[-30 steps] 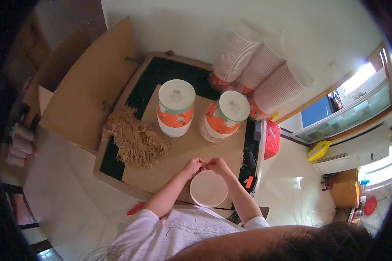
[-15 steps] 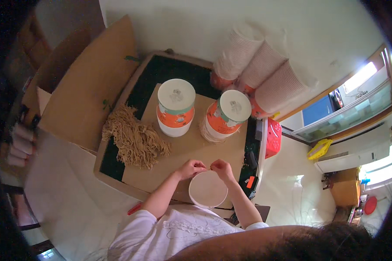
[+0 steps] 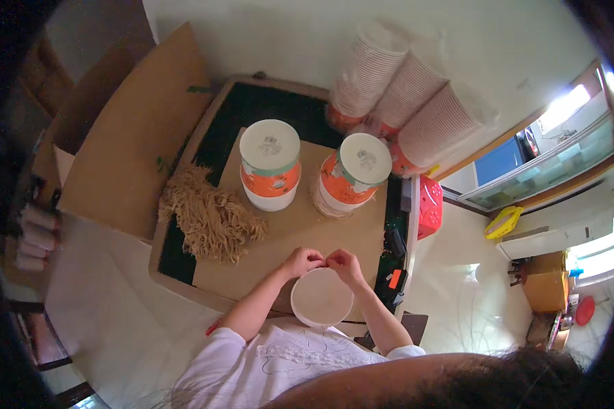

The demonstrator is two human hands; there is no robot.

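Note:
A white paper bucket (image 3: 322,301) stands close to my body at the near edge of the table, its round opening or base facing up. Both hands meet at its far rim. The fingers of my left hand (image 3: 301,262) are pinched together there. Beside them, my right hand (image 3: 346,266) is pinched too, its fingertips almost touching the left ones. Whatever lies between the fingers is too small to make out. Left of the hands lies a bundle of tan cords (image 3: 208,215) with loose ends.
Two upturned orange-and-white paper buckets, a left one (image 3: 270,184) and a right one (image 3: 344,191), stand on a cardboard sheet (image 3: 290,235). Tall bucket stacks (image 3: 409,92) in plastic lean against the wall. A large cardboard box (image 3: 133,143) is left; a red basket (image 3: 430,208) right.
My fingertips have come closer together at the bucket's rim, the right hand moving slightly left. The whole view has shifted a little.

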